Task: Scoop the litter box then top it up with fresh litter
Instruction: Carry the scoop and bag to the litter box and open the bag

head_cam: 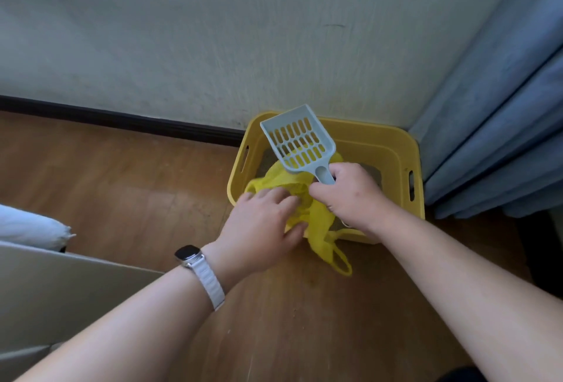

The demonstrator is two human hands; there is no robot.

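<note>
Evidently the bag wanted opening: the left hand [262,223] gripped the yellow bag [318,229] at its mouth, and should spread it wide and low before any tipping. Just right, the scoop [300,140], seemingly empty, rose from the right hand [350,195], clenched on its handle, over the litter box [371,137].

I see the litter box [371,140], a yellow plastic tub with slotted handles, sitting on the floor [122,174] in the corner against the wall [213,46]. Grey litter [373,172] shows at its bottom. My right hand [350,192] holds the pale blue slotted scoop [300,142] by its handle above the box, blade tilted up and empty. A crumpled yellow bag [323,238] drapes over the near rim, one loop hanging outside, and my left hand [262,223] grips it.
</note>
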